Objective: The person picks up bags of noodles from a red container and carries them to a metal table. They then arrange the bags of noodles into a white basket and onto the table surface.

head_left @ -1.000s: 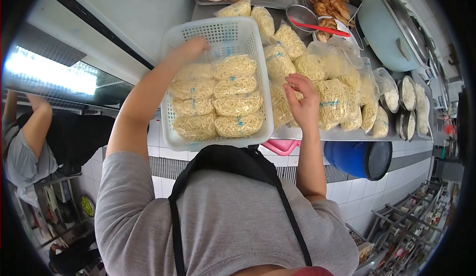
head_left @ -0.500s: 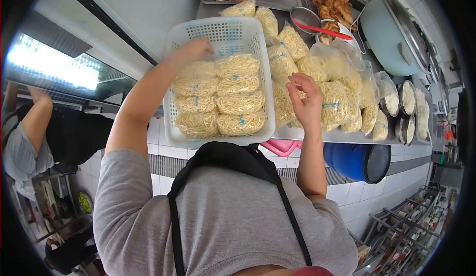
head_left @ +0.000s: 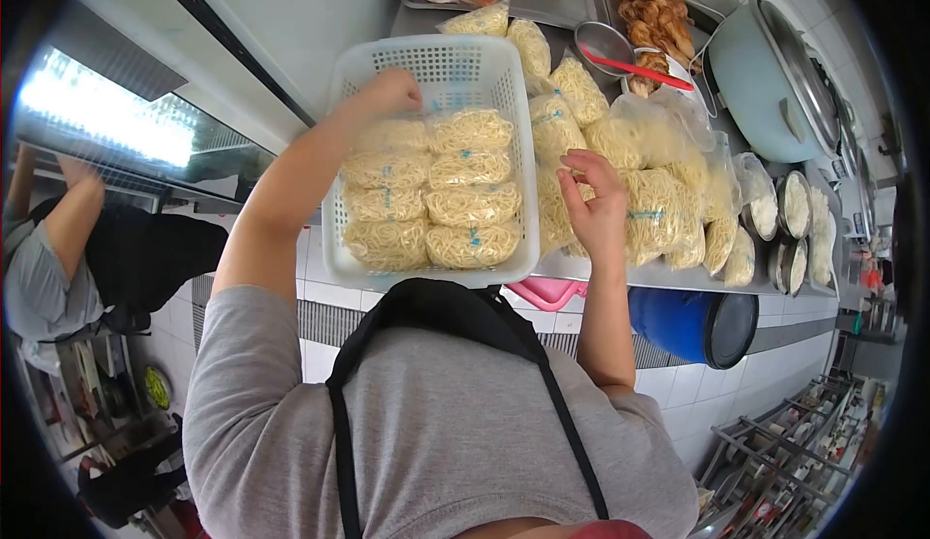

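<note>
A white perforated plastic basket (head_left: 332, 239) holds two columns of clear bags of noodles (head_left: 473, 205) with blue print. My left hand (head_left: 395, 92) is inside its back left part, just beyond the blurred rear bag of the left column. Its fingers are curled downward, and whatever lies under the fingertips is hidden. My right hand (head_left: 596, 200) hovers to the right of the basket, in front of piled noodle bags (head_left: 651, 215). Its thumb and bent fingers are apart, with nothing visible between them.
Behind the pile are a strainer (head_left: 603, 47) with a red handle, a tray (head_left: 552, 1) with meat pieces, and a large pale blue cooker (head_left: 765, 79). Metal containers (head_left: 794, 205) of white food stand right. Below the counter are a blue drum (head_left: 678, 324) and a pink container (head_left: 547, 293).
My left hand has shifted slightly and its fingers have curled in more above the basket's rear left. The right hand stays almost where it was. The view has moved a little.
</note>
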A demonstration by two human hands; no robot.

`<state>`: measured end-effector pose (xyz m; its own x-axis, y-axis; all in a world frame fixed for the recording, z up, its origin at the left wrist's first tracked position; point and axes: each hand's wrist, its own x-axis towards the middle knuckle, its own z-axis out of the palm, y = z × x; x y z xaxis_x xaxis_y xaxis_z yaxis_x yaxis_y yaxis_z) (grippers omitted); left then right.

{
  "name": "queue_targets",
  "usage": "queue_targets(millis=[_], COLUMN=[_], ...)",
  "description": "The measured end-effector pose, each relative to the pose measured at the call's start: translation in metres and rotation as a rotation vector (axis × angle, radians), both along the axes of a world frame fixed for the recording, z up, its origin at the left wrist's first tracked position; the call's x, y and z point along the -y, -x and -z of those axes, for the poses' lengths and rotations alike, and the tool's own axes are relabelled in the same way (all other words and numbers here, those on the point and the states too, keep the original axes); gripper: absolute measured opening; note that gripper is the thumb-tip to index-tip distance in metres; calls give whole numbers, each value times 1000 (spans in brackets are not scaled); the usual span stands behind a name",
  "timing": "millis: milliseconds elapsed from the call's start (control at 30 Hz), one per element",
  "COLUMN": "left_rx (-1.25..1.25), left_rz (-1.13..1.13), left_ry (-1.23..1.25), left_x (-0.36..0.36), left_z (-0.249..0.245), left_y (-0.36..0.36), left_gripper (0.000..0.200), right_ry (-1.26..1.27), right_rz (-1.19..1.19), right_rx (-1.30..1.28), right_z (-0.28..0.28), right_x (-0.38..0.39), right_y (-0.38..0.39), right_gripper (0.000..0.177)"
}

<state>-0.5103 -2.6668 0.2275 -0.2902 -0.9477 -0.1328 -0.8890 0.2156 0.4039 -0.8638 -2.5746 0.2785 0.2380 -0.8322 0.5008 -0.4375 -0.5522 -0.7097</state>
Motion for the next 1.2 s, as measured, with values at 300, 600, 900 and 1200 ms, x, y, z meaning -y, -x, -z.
queue_targets(millis=[300,600,900,1200], left_rx=[79,-53,-548,64], left_rz=[8,-84,-589,-883], left_ry=[69,501,-151,-189], left_x=[8,-36,-258,-364], left_z=[11,-60,-108,59], left_y=[5,13,-40,-33], left_gripper=[12,11,4,7], right_ry=[-29,-31,-172,108], right_rz=[5,25,-102,-549], right_rx=[-19,-5,-32,-993], right_z=[1,2,-12,-16], right_x=[-2,-3,7,113], right_y=[1,8,-17,-174], right_gripper=[15,16,15,49])
